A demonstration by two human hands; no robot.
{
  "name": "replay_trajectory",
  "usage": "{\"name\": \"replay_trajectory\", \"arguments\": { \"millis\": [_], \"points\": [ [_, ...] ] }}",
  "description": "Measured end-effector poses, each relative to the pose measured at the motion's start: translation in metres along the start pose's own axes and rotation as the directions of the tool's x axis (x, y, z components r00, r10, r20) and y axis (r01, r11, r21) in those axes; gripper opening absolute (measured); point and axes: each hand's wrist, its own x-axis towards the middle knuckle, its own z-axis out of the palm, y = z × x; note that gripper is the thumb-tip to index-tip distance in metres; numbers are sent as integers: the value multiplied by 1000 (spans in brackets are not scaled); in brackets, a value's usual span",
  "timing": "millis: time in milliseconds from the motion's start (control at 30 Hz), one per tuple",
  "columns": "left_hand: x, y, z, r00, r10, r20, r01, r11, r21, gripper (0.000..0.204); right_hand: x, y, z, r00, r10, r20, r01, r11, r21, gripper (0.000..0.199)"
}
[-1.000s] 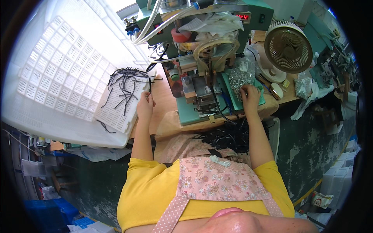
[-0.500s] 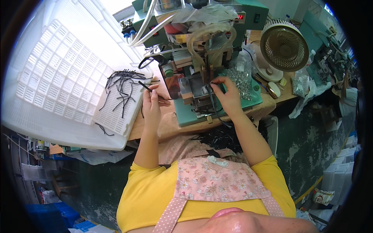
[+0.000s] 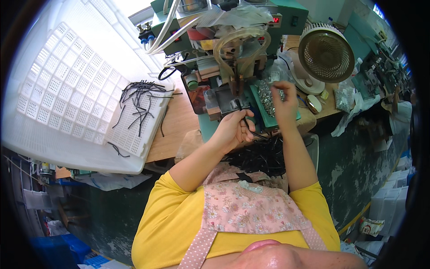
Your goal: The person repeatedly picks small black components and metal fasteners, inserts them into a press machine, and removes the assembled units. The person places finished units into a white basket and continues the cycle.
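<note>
In front of the bench press machine, my left hand pinches a black cord. The cord's upper end reaches up to the small metal fixture under the press head; its lower part hangs past my fingers. Over to the right, my right hand is at a green tray heaped with small shiny metal pieces. Thumb and fingertips there are closed together at the edge of the heap; whether a piece is between them is too small to tell.
A large white plastic crate stands at the left, with several short black cords on its perforated side. A round fan is at the back right, near a computer mouse. Below the table edge lies a dark pile of cords.
My left hand has moved right from beside the crate to the cord at the fixture; the short cord it held is gone from there. My right hand has left the fixture for the metal pieces.
</note>
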Motion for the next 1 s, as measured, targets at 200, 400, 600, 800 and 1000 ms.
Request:
{"name": "replay_trajectory", "arguments": {
  "millis": [200, 400, 600, 800, 1000],
  "points": [
    [-2, -4, -2, 1000, 12, 8, -12, 999, 37, 23, 5, 73, -66, 978, 141, 155, -38, 847, -531, 23],
    [1, -5, -5, 999, 30, 18, -31, 999, 45, 25, -41, 97, -59, 957, -66, 282, 268, 567, -778, 24],
    [-5, -6, -29, 990, 103, 100, -126, 956, 264, 32, -25, 100, -28, 934, -195, 300, 354, 622, -698, 23],
    [-31, 29, -146, 738, 673, -48, -192, 277, 941, 37, -30, 93, -21, 972, -160, 174, 235, 742, -628, 21],
    [-22, 69, -271, 724, 686, -72, 590, -563, 578, 13, -31, 94, -22, 973, -163, 162, 228, 776, -588, 21]
  ]
}}
